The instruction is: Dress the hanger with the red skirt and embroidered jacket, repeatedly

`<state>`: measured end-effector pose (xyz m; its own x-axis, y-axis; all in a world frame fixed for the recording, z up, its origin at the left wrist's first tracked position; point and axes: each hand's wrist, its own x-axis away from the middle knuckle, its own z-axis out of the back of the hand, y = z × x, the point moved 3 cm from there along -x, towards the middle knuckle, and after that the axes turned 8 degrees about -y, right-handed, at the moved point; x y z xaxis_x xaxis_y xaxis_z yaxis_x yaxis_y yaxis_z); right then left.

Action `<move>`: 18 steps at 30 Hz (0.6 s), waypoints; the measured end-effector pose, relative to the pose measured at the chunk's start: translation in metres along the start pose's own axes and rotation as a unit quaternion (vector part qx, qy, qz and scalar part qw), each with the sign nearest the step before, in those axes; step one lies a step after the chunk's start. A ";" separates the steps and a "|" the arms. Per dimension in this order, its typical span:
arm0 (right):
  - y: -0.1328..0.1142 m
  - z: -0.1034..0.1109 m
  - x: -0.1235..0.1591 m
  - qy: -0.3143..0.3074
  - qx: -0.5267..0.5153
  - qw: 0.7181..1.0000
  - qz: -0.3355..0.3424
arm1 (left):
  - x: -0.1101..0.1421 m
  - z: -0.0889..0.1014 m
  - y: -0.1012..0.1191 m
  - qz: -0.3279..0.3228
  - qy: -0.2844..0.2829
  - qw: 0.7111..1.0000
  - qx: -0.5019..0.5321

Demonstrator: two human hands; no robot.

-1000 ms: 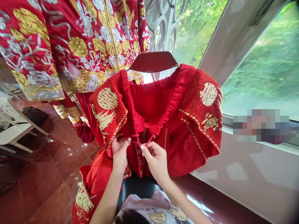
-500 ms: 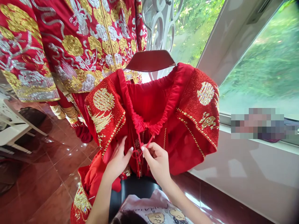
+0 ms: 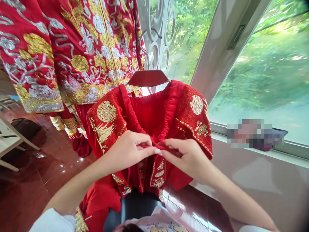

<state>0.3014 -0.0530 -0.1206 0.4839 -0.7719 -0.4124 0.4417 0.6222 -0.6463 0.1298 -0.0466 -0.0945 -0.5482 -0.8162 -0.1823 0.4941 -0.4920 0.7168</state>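
Observation:
A red garment with gold embroidery and beaded edges hangs from a dark red hanger. Its gathered neckline comes together at the front, where both hands meet. My left hand pinches the thin red drawstring between thumb and fingers. From the other side my right hand is closed on the same cord, the two thumb tips almost touching. The knot, if there is one, is hidden behind the fingers. Embroidered front panels hang below the hands.
Another red jacket with gold and silver embroidery hangs at the left. White scrollwork stands behind the hanger. A blurred-out object lies on the windowsill. A black seat is below, and a white chair stands far left.
My left hand, open beside the cord half a second ago, has moved right and up and now pinches it. My right hand has risen with the cord. The view has shifted.

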 end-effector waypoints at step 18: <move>0.018 0.063 -0.040 0.021 0.300 0.954 -0.008 | -0.015 0.110 -0.071 -0.020 0.447 0.843 -0.299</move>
<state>0.3382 -0.0026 -0.0754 0.4482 -0.7781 -0.4401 0.8073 0.5637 -0.1746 0.0285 0.0337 -0.0692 0.0230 -0.5655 -0.8244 0.8851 -0.3719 0.2799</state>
